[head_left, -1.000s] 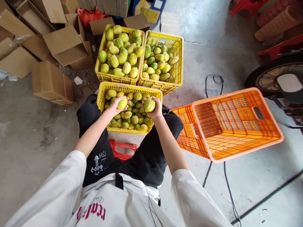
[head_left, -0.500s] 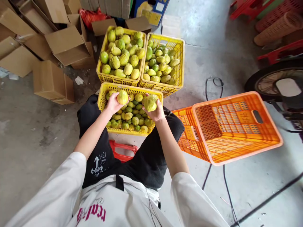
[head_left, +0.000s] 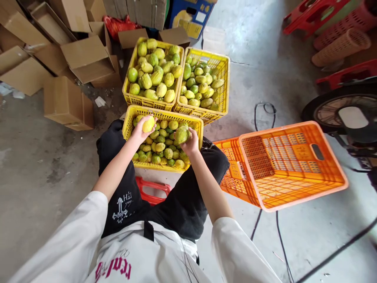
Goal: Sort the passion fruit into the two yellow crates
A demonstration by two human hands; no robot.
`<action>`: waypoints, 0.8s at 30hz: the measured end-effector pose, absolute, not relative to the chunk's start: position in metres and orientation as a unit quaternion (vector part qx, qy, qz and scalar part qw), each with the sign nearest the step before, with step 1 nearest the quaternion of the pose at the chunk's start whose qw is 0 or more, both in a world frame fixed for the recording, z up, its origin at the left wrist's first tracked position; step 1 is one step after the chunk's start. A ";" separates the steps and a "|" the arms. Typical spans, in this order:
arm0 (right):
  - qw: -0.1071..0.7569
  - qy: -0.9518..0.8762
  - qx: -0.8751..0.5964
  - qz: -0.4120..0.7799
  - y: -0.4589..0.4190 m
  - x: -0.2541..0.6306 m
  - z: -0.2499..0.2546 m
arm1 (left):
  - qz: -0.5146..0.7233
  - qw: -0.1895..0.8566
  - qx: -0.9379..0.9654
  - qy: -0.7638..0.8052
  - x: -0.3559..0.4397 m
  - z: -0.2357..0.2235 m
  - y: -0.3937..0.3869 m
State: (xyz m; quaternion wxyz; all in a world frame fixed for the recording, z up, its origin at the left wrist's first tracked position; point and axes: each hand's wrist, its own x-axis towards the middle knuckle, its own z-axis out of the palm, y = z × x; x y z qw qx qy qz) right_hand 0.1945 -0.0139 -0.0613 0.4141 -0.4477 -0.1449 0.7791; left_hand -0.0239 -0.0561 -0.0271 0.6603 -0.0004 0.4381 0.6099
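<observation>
I sit with a yellow crate (head_left: 129, 120) of green-yellow fruits between my knees. My left hand (head_left: 139, 133) is closed round a yellow fruit (head_left: 148, 124), held above the crate's left side. My right hand (head_left: 190, 144) grips a larger green fruit (head_left: 182, 135) over the crate's right side. Two more yellow crates stand behind it: the far left crate (head_left: 128, 83) is heaped with big fruits, the far right crate (head_left: 225, 87) holds smaller ones.
An orange crate (head_left: 290, 164), without fruit, lies tilted on the concrete floor at my right, with black cables (head_left: 266, 105) running by it. Cardboard boxes (head_left: 66, 102) pile up at the left. A wheel (head_left: 338, 108) and red stools stand at the far right. A red stool (head_left: 151, 188) is under me.
Both hands lifted their fruits a little, then the right hand lowered its fruit toward the crate. The left hand turned its fruit and stays raised. The view tipped slightly.
</observation>
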 end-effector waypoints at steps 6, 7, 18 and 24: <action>0.332 -0.078 -0.520 0.784 -0.014 0.192 -0.062 | 0.637 0.639 -0.076 0.424 -0.027 -0.026 -0.054; 0.305 -0.064 -0.547 0.777 -0.016 0.191 -0.065 | 0.637 0.635 -0.095 0.427 -0.026 -0.027 -0.054; 0.206 0.067 -0.653 0.725 -0.017 0.143 -0.094 | 0.548 0.610 -0.218 0.530 -0.027 -0.036 -0.058; 0.249 -0.027 -0.608 0.753 0.055 0.093 -0.076 | 0.571 0.606 -0.209 0.514 -0.032 -0.031 -0.061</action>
